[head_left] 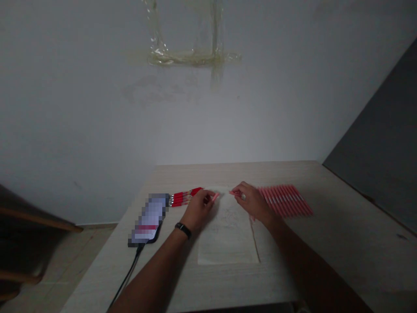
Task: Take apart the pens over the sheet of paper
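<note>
My left hand [199, 206], with a dark band on its wrist, pinches a short pink piece [215, 197] that looks like a pen part. Opposite it, my right hand [250, 201] has its fingers closed on another slim pink piece [232, 193], most of it hidden by the fingers. A gap separates the two pieces. Both hands are over a pale sheet of paper [228, 248] with faint marks. Several red pens [179, 199] lie just left of my left hand. A row of pink pens [286, 200] lies side by side at my right hand.
A phone [151, 217] with a blurred screen lies at the left of the light wooden table [228, 287]. Its black cable [127, 274] runs off the near-left edge. Behind stands a grey wall [276, 108] with peeling clear tape [189, 58].
</note>
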### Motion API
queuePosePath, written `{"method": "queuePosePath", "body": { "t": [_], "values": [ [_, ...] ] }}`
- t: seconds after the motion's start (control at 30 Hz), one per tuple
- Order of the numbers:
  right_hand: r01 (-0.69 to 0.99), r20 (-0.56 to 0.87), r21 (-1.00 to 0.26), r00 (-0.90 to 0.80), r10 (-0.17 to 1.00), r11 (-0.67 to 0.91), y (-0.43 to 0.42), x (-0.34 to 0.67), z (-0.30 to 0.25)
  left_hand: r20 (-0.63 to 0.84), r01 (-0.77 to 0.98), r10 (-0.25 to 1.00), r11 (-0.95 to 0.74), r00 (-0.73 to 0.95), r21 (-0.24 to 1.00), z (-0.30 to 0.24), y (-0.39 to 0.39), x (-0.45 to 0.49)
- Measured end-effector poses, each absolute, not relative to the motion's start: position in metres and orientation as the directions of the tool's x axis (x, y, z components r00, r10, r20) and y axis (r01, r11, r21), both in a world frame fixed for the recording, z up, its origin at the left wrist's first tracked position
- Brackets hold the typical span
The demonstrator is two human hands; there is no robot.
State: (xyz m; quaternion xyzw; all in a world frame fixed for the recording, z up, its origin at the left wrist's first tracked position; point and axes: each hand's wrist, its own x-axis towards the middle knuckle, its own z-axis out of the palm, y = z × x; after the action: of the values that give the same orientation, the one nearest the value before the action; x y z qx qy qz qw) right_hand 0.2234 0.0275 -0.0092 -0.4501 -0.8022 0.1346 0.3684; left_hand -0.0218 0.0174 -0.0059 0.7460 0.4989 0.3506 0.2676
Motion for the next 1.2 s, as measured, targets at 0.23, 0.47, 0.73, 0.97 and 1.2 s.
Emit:
{"method": "queuePosePath", "body": {
  "t": [0.23, 0.47, 0.73, 0.97, 1.2],
  "values": [
    [0.66, 0.455, -0.498, -0.354, 0.817, 0.563, 0.031, 0.233, -0.008, 0.255, 0.502, 0.933, -0.353, 0.255, 0.79, -0.001, 0.015, -0.02],
    [0.645, 0.503, -0.422, -0.418, 0.756, 0.637, 0.038, 0.237, -0.011, 0.285, 0.548, 0.914, -0.401, 0.287, 0.734, -0.005, 0.017, -0.021],
    [0.644, 0.513, -0.48, -0.344, 0.786, 0.596, 0.037, 0.237, -0.009, 0.301, 0.583, 0.921, -0.389, 0.246, 0.713, -0.002, 0.017, -0.022],
    [0.626, 0.454, -0.568, -0.304, 0.838, 0.535, 0.032, 0.232, -0.009, 0.297, 0.547, 0.926, -0.378, 0.234, 0.747, 0.003, 0.013, -0.02],
    [0.642, 0.481, -0.487, -0.368, 0.796, 0.592, 0.036, 0.235, -0.012, 0.321, 0.559, 0.911, -0.413, 0.261, 0.719, 0.003, 0.015, -0.021]
  ]
}}
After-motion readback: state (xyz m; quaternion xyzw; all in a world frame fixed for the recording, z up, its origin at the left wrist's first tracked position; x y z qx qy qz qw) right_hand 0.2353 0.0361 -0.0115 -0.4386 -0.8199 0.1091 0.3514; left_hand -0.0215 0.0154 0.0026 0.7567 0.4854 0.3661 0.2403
